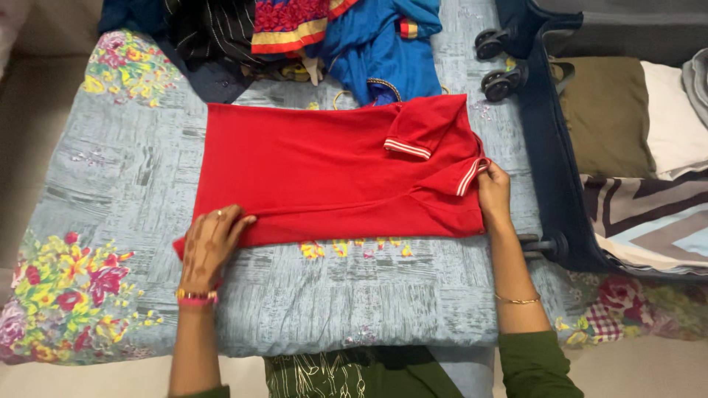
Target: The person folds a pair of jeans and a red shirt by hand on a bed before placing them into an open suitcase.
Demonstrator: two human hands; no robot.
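At the bottom edge of the frame sits the person's dark green patterned garment (346, 372), with both forearms reaching up from it; a green sleeve (535, 361) covers the right arm near the lower right, and a thin gold bangle (518, 300) circles that wrist; pink and gold bangles (196, 296) ring the left wrist at lower left. The left hand (210, 243) lies palm down with fingers spread, pressing flat on the lower left corner of the red polo shirt (317, 173), grasping nothing; the right hand (494, 195), right of centre, pinches the shirt's folded edge by the striped collar (469, 177), fingers closed on the cloth. The shirt lies folded lengthwise across the middle of the frame, on a grey bedsheet (118, 177) printed with bright flowers at its corners; one short sleeve with a white-striped cuff (407, 148) is turned in over the body of the shirt. Farther up, at the top centre, a heap of clothes rests on the sheet: a blue garment (383, 55), a red and yellow patterned piece (295, 26), a dark striped one (210, 37). At the right side an open dark suitcase (549, 162) with black wheels (498, 85) holds folded pieces, olive (608, 110), white (675, 125) and a grey geometric print (649, 221).
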